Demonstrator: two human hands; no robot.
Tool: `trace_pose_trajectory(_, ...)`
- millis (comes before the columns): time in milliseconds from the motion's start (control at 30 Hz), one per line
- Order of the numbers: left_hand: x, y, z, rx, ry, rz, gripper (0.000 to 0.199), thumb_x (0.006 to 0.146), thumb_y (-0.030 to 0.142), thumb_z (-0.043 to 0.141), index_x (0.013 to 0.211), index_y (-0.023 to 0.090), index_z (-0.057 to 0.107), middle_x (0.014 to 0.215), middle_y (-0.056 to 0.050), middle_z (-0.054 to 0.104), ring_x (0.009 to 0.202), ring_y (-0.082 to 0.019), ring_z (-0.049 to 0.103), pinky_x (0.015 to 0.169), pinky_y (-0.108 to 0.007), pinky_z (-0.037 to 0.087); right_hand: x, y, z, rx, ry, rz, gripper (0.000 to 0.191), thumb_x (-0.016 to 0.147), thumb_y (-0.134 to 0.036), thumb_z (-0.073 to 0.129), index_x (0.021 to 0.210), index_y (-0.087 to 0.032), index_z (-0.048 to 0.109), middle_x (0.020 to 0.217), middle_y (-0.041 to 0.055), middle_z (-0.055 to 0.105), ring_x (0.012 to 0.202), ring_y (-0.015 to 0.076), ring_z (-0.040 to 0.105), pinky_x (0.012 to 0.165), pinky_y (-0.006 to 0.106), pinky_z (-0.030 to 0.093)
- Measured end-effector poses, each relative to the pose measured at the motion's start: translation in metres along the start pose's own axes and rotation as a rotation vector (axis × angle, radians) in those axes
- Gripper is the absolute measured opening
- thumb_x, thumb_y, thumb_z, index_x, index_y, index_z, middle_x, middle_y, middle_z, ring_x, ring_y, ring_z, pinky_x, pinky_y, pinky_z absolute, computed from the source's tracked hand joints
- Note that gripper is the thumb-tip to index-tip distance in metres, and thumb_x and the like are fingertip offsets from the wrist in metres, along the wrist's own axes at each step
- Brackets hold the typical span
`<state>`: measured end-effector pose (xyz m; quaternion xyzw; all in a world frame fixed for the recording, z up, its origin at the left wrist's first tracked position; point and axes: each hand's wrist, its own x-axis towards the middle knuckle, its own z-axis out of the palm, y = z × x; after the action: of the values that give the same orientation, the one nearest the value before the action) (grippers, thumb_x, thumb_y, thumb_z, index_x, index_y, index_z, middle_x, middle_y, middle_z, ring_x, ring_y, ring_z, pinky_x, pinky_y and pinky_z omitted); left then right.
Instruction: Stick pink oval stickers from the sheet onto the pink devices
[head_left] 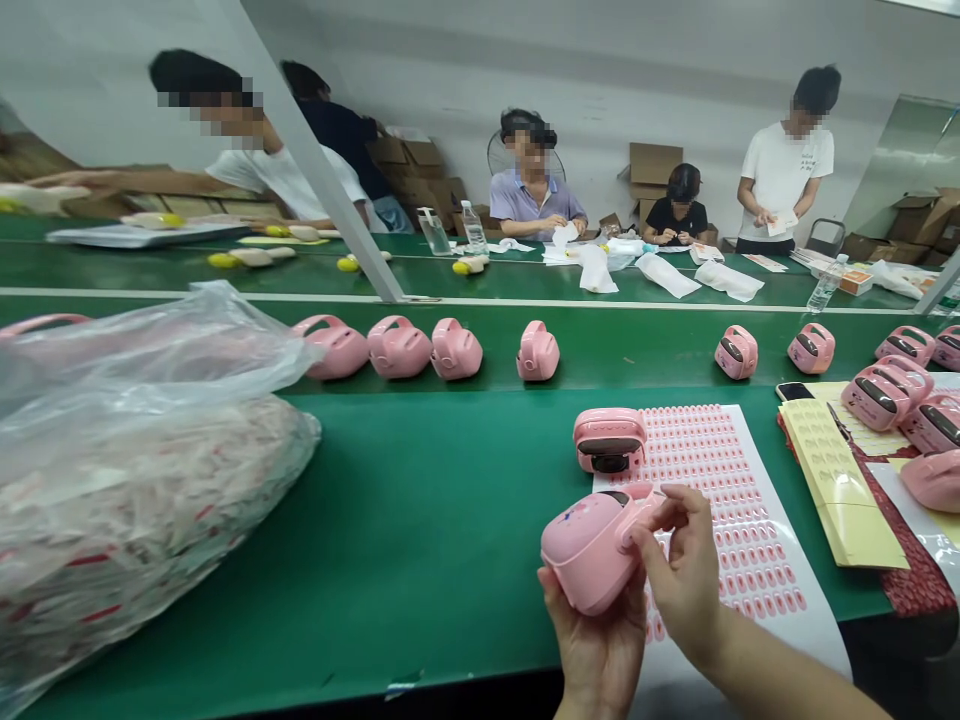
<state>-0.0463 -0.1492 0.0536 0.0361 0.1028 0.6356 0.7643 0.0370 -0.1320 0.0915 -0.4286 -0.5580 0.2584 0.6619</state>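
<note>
The left hand [592, 645] cradles one pink plastic device [589, 555] above the green workbench [420, 520], fingers curled beneath it, while the right hand [679, 570] pinches its edge. One more device [609, 440] sits on a sticker sheet [750, 560]; eight others [538, 352] stand in a row beyond.

- No word, brand or number can be read anywhere in view.
- The sticker sheet [742, 560] carries rows of small pinkish-red oval labels, too small to read.
- The yellow sheet [836, 485] shows rows of oval shapes, with no legible print.
- The pink device [589, 550] nearest the camera has a tiny mark on its side, unreadable.
- The water bottle [474, 228] has a label too small to read.
- A co-worker's white T-shirt [787, 165] has a small, illegible chest print.
</note>
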Motion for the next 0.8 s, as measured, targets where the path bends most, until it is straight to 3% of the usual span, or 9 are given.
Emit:
trace_pose_trajectory(133,-0.002,0.002,0.001,0.016,-0.074,-0.052,0.053,0.067,0.052,0.067,0.112,0.025,0.061,0.104,-0.005,0.068,0.099,-0.015,0.061,0.086,-0.015,0.043,-0.003,0.007,-0.011,-0.301,-0.085,-0.455,0.040,0.082,-0.008,0.049,0.114,-0.030,0.038,0.093,0.0051,0.063,0.082,0.0209,0.063,0.067,0.039,0.050)
trace_pose_trajectory(200,-0.003,0.005,-0.001,0.043,-0.083,-0.040,0.056,0.068,0.048,0.067,0.118,0.026,0.056,0.108,-0.005,0.066,0.103,-0.016,0.059,0.089,-0.017,0.042,0.001,0.008,-0.019,-0.392,-0.185,-0.556,0.052,0.083,-0.006,0.047,0.124,-0.031,0.029,0.102,0.0065,0.064,0.090,0.0219,0.064,0.072,0.041,0.050)
trace_pose_trajectory(267,-0.004,0.007,-0.002,0.047,-0.068,-0.021,0.056,0.070,0.047,0.066,0.121,0.028,0.053,0.111,-0.004,0.065,0.105,-0.016,0.058,0.090,-0.020,0.043,0.007,0.007,-0.026,-0.447,-0.257,-0.568,0.062,0.084,-0.006,0.046,0.134,-0.029,0.017,0.108,0.0080,0.064,0.096,0.0212,0.063,0.082,0.043,0.048)
trace_pose_trajectory(367,-0.003,0.008,-0.004,0.008,-0.047,-0.052,0.053,0.073,0.053,0.059,0.120,0.028,0.054,0.114,-0.006,0.063,0.104,-0.017,0.058,0.089,-0.022,0.044,0.014,0.005,-0.030,-0.467,-0.292,-0.445,0.069,0.085,-0.018,0.051,0.139,-0.024,0.008,0.120,0.0141,0.056,0.109,0.0251,0.056,0.093,0.049,0.041)
trace_pose_trajectory(433,-0.001,0.006,-0.006,-0.037,-0.101,-0.102,0.049,0.078,0.055,0.052,0.116,0.025,0.058,0.116,-0.009,0.062,0.104,-0.016,0.059,0.090,-0.022,0.044,0.015,0.006,-0.028,-0.415,-0.316,-0.302,0.076,0.082,-0.029,0.056,0.140,-0.022,0.007,0.131,0.0182,0.045,0.116,0.0293,0.049,0.094,0.052,0.039)
trace_pose_trajectory(500,0.001,0.007,-0.010,-0.073,-0.213,-0.114,0.044,0.083,0.052,0.045,0.113,0.023,0.060,0.118,-0.010,0.060,0.106,-0.017,0.057,0.091,-0.024,0.043,0.019,0.014,-0.024,-0.308,-0.380,-0.159,0.082,0.080,-0.034,0.058,0.140,-0.021,0.004,0.137,0.0193,0.036,0.118,0.0293,0.047,0.093,0.050,0.042)
trace_pose_trajectory(600,0.002,0.014,-0.023,-0.063,-0.312,-0.119,0.041,0.084,0.046,0.046,0.115,0.024,0.058,0.120,-0.010,0.059,0.112,-0.023,0.053,0.090,-0.030,0.046,0.045,0.044,-0.027,-0.235,-0.413,0.020,0.073,0.083,-0.026,0.050,0.140,-0.022,0.005,0.135,0.0166,0.037,0.113,0.0235,0.052,0.090,0.042,0.046)
trace_pose_trajectory(700,-0.002,0.031,-0.038,0.033,-0.258,-0.124,0.045,0.077,0.038,0.058,0.120,0.025,0.054,0.122,-0.011,0.057,0.109,-0.029,0.054,0.084,-0.034,0.051,0.097,0.088,-0.048,-0.497,-0.188,0.211,0.060,0.080,-0.008,0.042,0.136,-0.017,0.023,0.127,0.0155,0.044,0.108,0.0213,0.055,0.095,0.042,0.042)
trace_pose_trajectory(800,-0.010,0.045,-0.046,0.117,-0.153,-0.080,0.047,0.069,0.032,0.067,0.115,0.029,0.058,0.116,-0.009,0.061,0.099,-0.031,0.060,0.081,-0.041,0.053,0.147,0.128,-0.074,-0.577,-0.101,0.262,0.060,0.075,0.000,0.037,0.133,-0.013,0.030,0.124,0.0184,0.043,0.108,0.0242,0.053,0.096,0.045,0.040)
